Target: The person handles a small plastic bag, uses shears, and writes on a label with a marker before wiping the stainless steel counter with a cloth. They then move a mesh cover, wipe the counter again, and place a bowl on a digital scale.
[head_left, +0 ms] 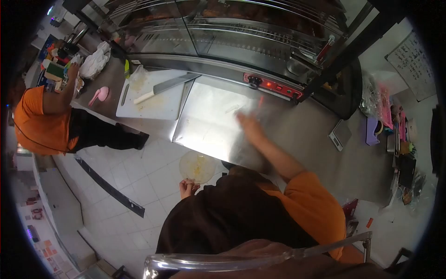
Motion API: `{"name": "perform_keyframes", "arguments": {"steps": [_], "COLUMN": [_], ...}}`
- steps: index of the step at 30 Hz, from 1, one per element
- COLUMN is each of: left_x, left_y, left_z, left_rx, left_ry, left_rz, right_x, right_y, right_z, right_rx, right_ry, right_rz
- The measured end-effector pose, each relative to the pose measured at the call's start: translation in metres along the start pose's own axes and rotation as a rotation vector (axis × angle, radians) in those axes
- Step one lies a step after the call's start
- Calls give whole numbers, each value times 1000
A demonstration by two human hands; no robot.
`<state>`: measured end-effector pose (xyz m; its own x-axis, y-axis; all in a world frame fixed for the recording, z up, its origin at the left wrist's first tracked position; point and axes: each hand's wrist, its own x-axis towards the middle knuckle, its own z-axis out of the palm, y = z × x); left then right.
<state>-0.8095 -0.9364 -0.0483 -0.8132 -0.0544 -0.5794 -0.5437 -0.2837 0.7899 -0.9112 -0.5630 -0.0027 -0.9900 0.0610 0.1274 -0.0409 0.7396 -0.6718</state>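
Note:
My left hand [188, 187] is closed on the near edge of a translucent round plate [197, 162]. Yellowish bits lie on the plate, which is held over the floor in front of the counter edge. My right hand [248, 126] is over the shiny metal sheet [204, 116] on the counter, near its right part, with its fingers smeared by motion. Left of the sheet lies a white cutting board [158, 109] with yellow-brown stains. A large knife [165, 86] with a pale handle rests across it, its blade tip reaching toward the sheet.
A glass display cabinet [195, 35] with a red control panel [272, 87] stands behind the counter. A small scale [340, 135] and purple tape dispenser [373, 130] are at the right. On the left, a person in an orange shirt [39, 123] stands by a pink object [99, 95] and a white bag [95, 60].

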Motion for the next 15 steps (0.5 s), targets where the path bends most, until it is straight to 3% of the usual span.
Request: {"name": "perform_keyframes", "arguments": {"steps": [1,4,5,8,11,14,15], "left_x": [-7,-11,-15,-29,-37,-41,-42], "left_y": [-1,-13,-16,-18,-22,-31,-31], "left_z": [0,-10,-8,-9,-14,-19,-18], "left_rx": [11,50,21,-39,-48,-27,-19], "left_ry": [8,-4,17,33,-25,-16,-9], "left_rz": [-10,-15,-30,-46,-12,-8,-18], "right_x": [18,50,39,-10,9,50,42], "right_y": [21,34,16,-6,29,36,10], "right_z": [-6,38,49,33,-5,36,40], "right_rx": [-152,-652,-421,-249,-630,-521,-734], "right_ry": [130,225,229,-80,95,196,118], "right_rz": [-39,-26,-99,-195,-114,84,25]}}
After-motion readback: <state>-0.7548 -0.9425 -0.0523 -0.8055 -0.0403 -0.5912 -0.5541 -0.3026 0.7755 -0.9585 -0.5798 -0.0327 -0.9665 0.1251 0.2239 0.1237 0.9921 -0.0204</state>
